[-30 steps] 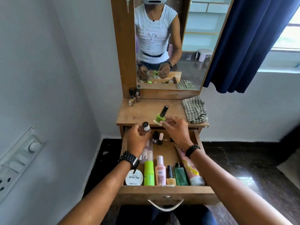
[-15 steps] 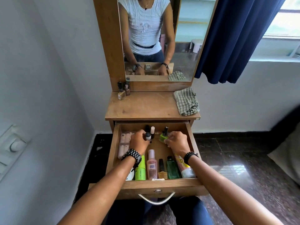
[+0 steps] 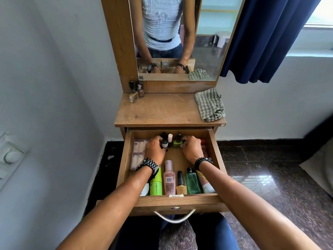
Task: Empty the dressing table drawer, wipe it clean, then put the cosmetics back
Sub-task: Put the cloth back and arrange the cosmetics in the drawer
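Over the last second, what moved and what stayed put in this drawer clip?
Both hands carried bottles from above the tabletop down into the drawer: left hand the white-capped bottle, right hand the green nail polish, both still gripped. Front-row cosmetics, checked cloth and two tabletop bottles stayed.

Drawer [image 3: 126, 159] pulled open. Left hand [image 3: 155, 150] gripping white bottle [image 3: 164, 142], right hand [image 3: 191, 148] gripping green nail-polish bottle [image 3: 177, 143], both at rear. Checked cloth [image 3: 210, 105] crumpled on tabletop [image 3: 162, 110].

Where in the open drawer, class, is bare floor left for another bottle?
Bare wood shows mid-drawer, between the left hand, right hand and pink bottle. The front row and back row by the green nail polish are crowded.
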